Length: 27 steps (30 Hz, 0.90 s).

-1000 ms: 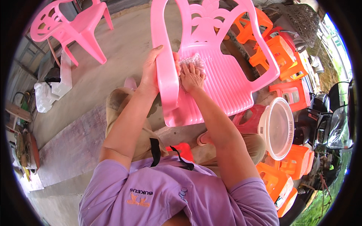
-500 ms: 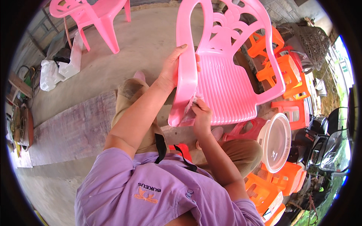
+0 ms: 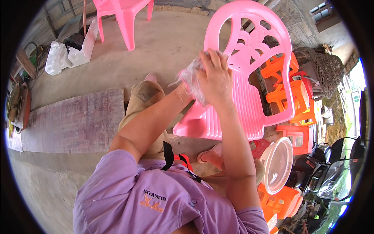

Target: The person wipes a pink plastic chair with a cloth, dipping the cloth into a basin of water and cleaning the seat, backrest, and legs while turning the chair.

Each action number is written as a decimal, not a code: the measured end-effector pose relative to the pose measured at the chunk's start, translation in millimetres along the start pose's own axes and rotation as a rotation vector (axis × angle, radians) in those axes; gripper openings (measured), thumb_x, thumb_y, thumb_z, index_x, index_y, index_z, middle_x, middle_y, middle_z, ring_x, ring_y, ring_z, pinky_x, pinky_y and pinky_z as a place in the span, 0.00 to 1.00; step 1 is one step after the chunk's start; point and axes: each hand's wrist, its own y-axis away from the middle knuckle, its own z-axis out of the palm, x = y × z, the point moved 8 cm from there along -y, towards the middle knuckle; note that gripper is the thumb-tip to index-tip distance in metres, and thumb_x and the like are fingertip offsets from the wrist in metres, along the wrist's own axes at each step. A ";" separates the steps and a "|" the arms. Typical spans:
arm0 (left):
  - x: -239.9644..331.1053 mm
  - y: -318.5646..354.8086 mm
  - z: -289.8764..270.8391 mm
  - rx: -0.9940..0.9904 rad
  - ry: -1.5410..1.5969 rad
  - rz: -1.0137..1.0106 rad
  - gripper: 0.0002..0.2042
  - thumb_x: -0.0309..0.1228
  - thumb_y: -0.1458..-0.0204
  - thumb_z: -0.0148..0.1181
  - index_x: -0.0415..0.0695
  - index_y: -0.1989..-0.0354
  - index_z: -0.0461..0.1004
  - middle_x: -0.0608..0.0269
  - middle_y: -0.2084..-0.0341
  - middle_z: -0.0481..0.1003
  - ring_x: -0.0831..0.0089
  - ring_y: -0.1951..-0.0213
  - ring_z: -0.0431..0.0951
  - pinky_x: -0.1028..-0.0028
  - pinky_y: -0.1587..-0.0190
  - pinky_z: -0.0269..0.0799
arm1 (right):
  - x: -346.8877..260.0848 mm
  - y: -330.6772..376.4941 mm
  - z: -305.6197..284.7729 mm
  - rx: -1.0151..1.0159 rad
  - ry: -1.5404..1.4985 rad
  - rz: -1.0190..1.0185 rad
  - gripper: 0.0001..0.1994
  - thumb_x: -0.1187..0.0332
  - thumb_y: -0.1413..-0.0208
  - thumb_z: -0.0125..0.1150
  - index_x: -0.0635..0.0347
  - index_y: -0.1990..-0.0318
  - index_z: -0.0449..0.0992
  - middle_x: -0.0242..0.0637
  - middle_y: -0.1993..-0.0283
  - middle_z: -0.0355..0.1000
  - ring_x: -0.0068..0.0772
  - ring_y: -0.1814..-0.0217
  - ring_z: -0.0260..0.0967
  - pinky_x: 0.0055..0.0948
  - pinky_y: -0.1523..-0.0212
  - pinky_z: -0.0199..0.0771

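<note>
A pink plastic armchair, with a ribbed seat and a cut-out flower pattern in its back, stands tilted in front of me. My right hand presses a thin whitish cloth over the chair's left armrest, its fingers curved over the cloth. My left hand reaches to the same armrest from below. Cloth and right hand cover its fingers, so its grip on the armrest is hidden.
Another pink chair stands at the far left, with white foam pieces beyond it. Several orange stools and a round pale tub line the right. A wooden board lies at left, and a dark motorbike stands far right.
My right hand has brought the cloth up from the armrest's lower front to its upper part, over my left hand. The chair back has shifted slightly to the right in view.
</note>
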 end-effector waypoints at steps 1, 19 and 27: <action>5.1 -1.9 3.2 -0.015 -0.014 0.073 0.17 0.42 0.35 0.45 0.45 0.47 0.71 0.58 0.52 0.76 0.63 0.51 0.77 0.64 0.46 0.74 | 13.4 -11.5 4.5 -0.030 0.003 0.053 0.24 0.63 0.43 0.54 0.55 0.37 0.68 0.36 0.30 0.58 0.46 0.30 0.55 0.50 0.34 0.56; -18.2 17.0 -29.4 0.152 -0.200 0.043 0.18 0.38 0.34 0.41 0.48 0.39 0.64 0.58 0.46 0.70 0.67 0.46 0.71 0.68 0.44 0.68 | 28.1 -22.1 22.5 -0.147 -0.218 -0.141 0.24 0.65 0.47 0.56 0.57 0.40 0.71 0.34 0.30 0.58 0.44 0.27 0.50 0.45 0.33 0.55; -11.1 39.2 -11.2 0.351 -0.416 0.005 0.17 0.37 0.38 0.42 0.38 0.53 0.72 0.50 0.64 0.78 0.65 0.67 0.80 0.69 0.62 0.78 | 56.8 -85.2 45.6 -0.066 -0.035 -0.063 0.25 0.62 0.46 0.56 0.55 0.39 0.69 0.32 0.29 0.56 0.42 0.26 0.49 0.44 0.33 0.56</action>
